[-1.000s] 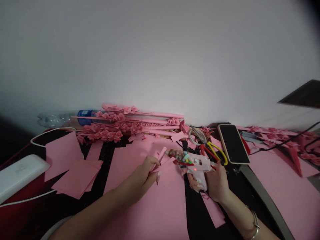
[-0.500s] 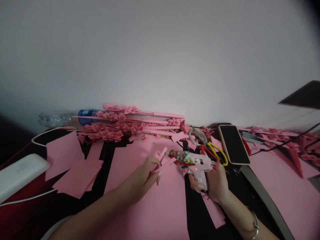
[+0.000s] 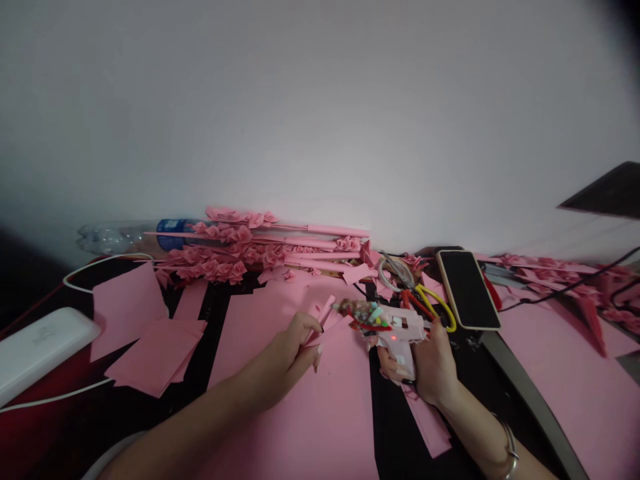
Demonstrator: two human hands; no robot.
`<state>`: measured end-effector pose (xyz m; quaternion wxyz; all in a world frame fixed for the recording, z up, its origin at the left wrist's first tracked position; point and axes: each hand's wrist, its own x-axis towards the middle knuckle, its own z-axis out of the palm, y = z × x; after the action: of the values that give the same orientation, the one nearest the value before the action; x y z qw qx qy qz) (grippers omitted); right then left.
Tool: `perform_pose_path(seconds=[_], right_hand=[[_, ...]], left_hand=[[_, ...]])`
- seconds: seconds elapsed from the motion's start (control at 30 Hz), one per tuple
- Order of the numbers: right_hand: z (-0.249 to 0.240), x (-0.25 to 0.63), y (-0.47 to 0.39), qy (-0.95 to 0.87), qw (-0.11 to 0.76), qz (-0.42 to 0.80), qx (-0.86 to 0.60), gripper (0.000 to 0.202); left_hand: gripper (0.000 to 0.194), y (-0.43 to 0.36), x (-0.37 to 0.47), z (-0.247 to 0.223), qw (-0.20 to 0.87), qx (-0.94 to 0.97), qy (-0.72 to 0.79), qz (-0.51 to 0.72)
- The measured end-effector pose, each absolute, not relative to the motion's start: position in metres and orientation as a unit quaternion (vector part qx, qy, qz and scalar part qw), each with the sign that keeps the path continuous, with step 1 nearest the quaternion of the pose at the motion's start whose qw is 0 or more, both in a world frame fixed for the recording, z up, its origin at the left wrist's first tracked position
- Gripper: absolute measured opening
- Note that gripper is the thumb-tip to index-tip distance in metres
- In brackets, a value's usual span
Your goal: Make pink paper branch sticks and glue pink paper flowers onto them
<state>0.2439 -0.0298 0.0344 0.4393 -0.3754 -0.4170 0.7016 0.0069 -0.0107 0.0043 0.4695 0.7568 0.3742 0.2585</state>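
Between its thumb and fingers, my left hand [image 3: 293, 353] pinches a partly rolled pink paper piece [image 3: 326, 311]. A loose flap of that piece extends to the right. My right hand [image 3: 433, 363] is wrapped round a pale pink glue gun [image 3: 400, 337] with a small red light lit. The gun's front is covered in colourful decorations, and its nozzle points left, close to the upper end of the rolled paper. A large pink sheet [image 3: 310, 427] lies under both.
Pink paper flowers [image 3: 215, 267] on stems and a plastic bottle [image 3: 120, 237] line the wall. Scissors [image 3: 433, 303] and a phone [image 3: 469, 289] sit behind my right hand. Pink squares [image 3: 155, 357] and a white device [image 3: 47, 350] lie left. A dark cable crosses the right side.
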Motion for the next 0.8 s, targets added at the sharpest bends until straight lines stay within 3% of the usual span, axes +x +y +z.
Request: perform_pose_path(seconds=[0.8], right_hand=[[0.0353, 0.2436, -0.0299, -0.388, 0.442, 0.699, -0.406, 0.084]], left_hand=[[0.004, -0.0118, 0.0054, 0.0037, 0.477, 0.755, 0.371, 0.255]])
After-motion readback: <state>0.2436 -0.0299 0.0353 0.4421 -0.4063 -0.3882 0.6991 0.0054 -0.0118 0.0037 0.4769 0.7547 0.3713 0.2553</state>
